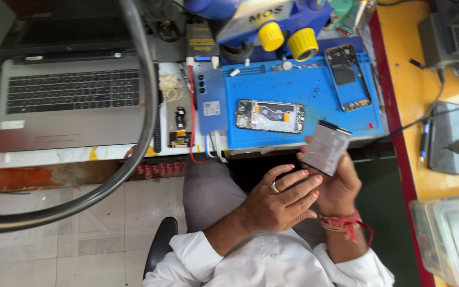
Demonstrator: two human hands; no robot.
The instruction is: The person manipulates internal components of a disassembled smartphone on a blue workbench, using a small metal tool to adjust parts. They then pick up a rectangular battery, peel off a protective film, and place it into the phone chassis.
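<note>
My right hand (341, 186) holds a flat grey phone battery (326, 147) upright over my lap, just in front of the bench edge. My left hand (282, 199), with a ring on one finger, lies against the right hand with fingers spread, touching the battery's lower edge. On the blue work mat (314, 95) lies an opened phone (270, 116) with its insides exposed. A second opened phone frame (348, 77) rests at the mat's right side. A blue phone back cover (211, 101) lies left of the mat.
A grey laptop (73, 101) sits at the left of the bench. A thick black hose (134, 133) arcs across the left. A dark phone (448, 137) lies on the yellow table at right, and clear plastic boxes (452, 239) stand lower right. A blue tool with yellow knobs (285, 32) stands behind the mat.
</note>
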